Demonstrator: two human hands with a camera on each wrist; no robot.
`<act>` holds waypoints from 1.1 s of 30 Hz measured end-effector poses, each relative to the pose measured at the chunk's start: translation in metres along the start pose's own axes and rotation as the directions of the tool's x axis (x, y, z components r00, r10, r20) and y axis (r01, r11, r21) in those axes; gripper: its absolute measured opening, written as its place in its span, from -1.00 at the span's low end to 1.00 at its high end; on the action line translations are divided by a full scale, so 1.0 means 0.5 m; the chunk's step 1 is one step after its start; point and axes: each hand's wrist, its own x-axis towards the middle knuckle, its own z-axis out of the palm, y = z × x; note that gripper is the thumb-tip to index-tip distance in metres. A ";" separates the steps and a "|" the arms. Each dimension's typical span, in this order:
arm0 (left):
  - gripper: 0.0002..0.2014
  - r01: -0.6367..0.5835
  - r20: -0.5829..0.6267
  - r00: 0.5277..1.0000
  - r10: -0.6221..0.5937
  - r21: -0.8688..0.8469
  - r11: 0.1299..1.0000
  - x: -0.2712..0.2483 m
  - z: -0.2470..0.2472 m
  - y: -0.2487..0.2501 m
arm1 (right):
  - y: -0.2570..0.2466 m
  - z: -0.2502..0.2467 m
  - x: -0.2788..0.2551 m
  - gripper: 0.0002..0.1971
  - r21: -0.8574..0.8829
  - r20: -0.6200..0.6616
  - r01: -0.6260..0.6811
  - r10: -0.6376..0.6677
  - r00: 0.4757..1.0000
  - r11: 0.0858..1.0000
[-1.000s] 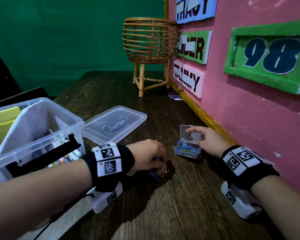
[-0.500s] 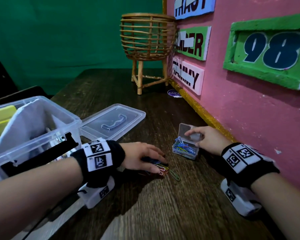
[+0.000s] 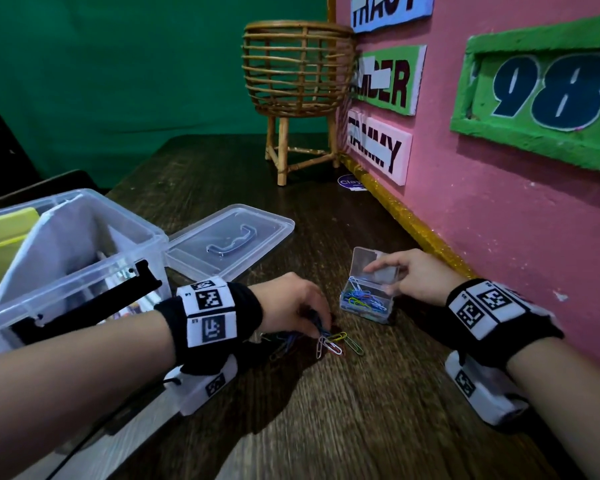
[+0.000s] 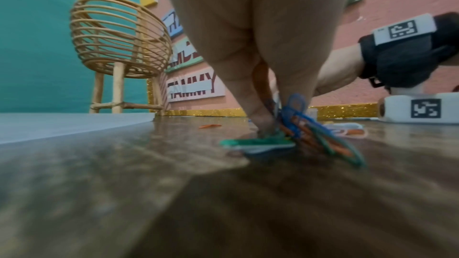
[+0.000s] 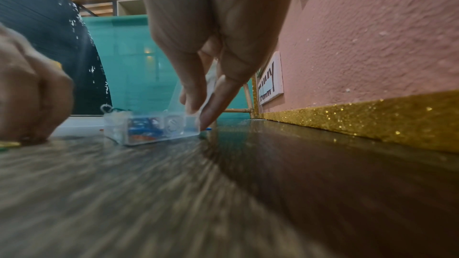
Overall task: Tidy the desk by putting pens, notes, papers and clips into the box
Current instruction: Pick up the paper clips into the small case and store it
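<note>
A small clear clip case point(image 3: 364, 303) stands open on the dark wooden desk, with coloured paper clips inside. My right hand point(image 3: 381, 278) pinches its raised lid; the right wrist view shows the fingers point(image 5: 198, 113) on the case point(image 5: 149, 128). Left of the case, my left hand point(image 3: 317, 329) pinches a bunch of loose paper clips point(image 3: 336, 344) against the desk. In the left wrist view those clips point(image 4: 310, 130) fan out from the fingertips point(image 4: 265, 123). The big clear storage box point(image 3: 84, 271) stands open at the left, holding papers and yellow notes.
The box's clear lid point(image 3: 229, 240) lies flat beside it. A wicker basket on legs point(image 3: 295, 71) stands at the far end. A pink wall point(image 3: 499, 220) with a gold strip and name signs runs along the right. A stray orange clip point(image 4: 209, 126) lies farther off.
My left fingers were stretched over the loose clips half a second ago and have now drawn together, pinching them into a bunch. My right hand stays on the case lid.
</note>
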 end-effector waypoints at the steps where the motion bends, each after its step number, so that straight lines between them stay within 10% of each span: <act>1: -0.79 0.015 -0.023 1.000 -0.014 0.014 1.000 0.005 0.001 0.002 | 0.000 0.000 0.000 -0.55 0.005 0.003 0.005 -0.005 1.000 1.000; 11: -0.87 -0.111 -0.454 0.885 0.107 0.017 0.994 0.076 -0.013 0.043 | -0.006 -0.001 -0.002 -0.56 0.042 0.050 0.019 -0.021 0.999 0.999; 16: -0.85 -0.175 -0.460 0.876 0.143 -0.029 0.984 0.109 -0.016 0.063 | -0.006 -0.001 -0.003 -0.61 0.078 0.048 0.008 -0.012 0.999 0.997; 19: -0.73 -0.082 -0.307 0.949 0.075 -0.011 0.997 0.104 -0.015 0.064 | -0.005 -0.001 -0.003 -0.55 0.098 0.061 0.000 -0.006 0.998 0.995; 24: -0.71 0.251 -0.453 0.866 -0.211 0.029 0.968 0.122 -0.032 0.050 | -0.005 -0.002 -0.001 -0.62 0.108 0.016 -0.009 0.007 1.000 0.994; 29: -0.42 0.241 0.052 0.967 -0.251 0.150 0.959 0.145 -0.027 0.003 | 0.002 0.000 0.001 -0.60 0.071 -0.026 0.001 0.001 1.000 0.997; 33: -0.47 0.163 0.199 0.960 -0.199 0.184 0.969 0.147 -0.030 0.006 | 0.004 -0.002 0.000 -0.58 0.040 -0.076 -0.018 0.021 0.997 0.999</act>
